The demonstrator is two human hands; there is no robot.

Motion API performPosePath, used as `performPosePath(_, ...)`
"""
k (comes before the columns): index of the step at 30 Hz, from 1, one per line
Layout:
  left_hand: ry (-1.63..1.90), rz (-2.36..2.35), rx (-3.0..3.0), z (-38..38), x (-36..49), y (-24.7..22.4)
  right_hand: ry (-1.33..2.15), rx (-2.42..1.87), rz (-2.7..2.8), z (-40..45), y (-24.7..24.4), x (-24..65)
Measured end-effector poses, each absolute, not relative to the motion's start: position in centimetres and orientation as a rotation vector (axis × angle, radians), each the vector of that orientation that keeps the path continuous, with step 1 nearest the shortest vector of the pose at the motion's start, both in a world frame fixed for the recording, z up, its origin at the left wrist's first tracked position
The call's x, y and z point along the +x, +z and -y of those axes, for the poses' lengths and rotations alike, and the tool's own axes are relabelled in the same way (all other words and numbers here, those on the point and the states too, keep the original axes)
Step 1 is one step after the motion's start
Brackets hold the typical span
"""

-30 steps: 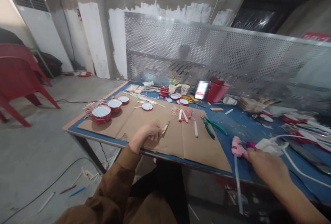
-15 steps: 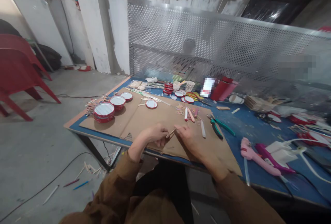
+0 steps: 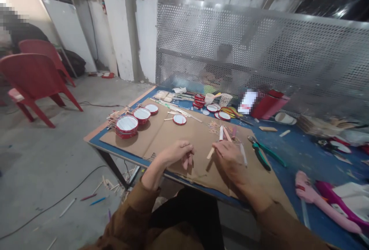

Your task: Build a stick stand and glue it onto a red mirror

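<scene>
My right hand [image 3: 229, 159] is closed on a flat wooden craft stick [image 3: 210, 153], whose pale end juts out to the left over the cardboard sheet [image 3: 161, 134]. Just beyond that hand lie a white marker [image 3: 221, 132] and a peach-coloured one [image 3: 227, 134]. Left of it, above the cardboard's near edge, my left hand [image 3: 181, 154] is closed with curled fingers; whether anything small sits in them is hidden. A small red-rimmed drum [image 3: 179, 119] with a white top lies farther back on the cardboard.
Several red drums [image 3: 127, 125] stand at the left. Green-handled pliers [image 3: 261, 157], a pink glue gun [image 3: 317, 200] and a white power strip occupy the right. A lit phone [image 3: 248, 100] and a red box [image 3: 266, 104] stand before the perforated metal panel [image 3: 196, 34]. Red chairs [image 3: 43, 73] are on the floor.
My hands have come apart: the right has moved right with the craft stick, towards the markers. My left hand has let go of the stick. The view has turned slightly left.
</scene>
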State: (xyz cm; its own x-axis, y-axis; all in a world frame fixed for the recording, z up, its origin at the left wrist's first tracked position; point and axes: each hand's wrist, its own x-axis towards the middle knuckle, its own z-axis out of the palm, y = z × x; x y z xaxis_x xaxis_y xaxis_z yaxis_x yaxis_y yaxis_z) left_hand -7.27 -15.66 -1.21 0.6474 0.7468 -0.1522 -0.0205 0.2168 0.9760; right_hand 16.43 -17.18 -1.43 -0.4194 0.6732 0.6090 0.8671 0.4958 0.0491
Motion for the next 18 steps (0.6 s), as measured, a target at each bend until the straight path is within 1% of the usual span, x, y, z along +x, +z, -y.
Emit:
performPosePath(4, 0.737, -0.693, 1.213, 16.0, -7.7, -0.9, -0.601, -1.202, 2.408, 16.2, -3.0, 16.1)
performPosePath(8, 0.863, -0.729, 1.146, 16.2, -7.6, -1.1, -0.539, -1.215, 2.299, 15.8, -4.1, 17.4)
performPosePath(12, 0.939, -0.782, 1.11, 16.3, -7.3, -1.5, -0.295, -1.299, 2.099, 16.0, -3.6, 17.9)
performPosePath(15, 0.96, -0.785, 1.163, 16.5, -7.2, -1.7, -0.066, -1.272, 2.09, 16.4, -2.7, 17.4)
performPosePath(18, 0.971, -0.797, 1.221, 16.7, -7.1, -1.8, -0.003, -1.204, 2.121, 16.8, -2.1, 16.3)
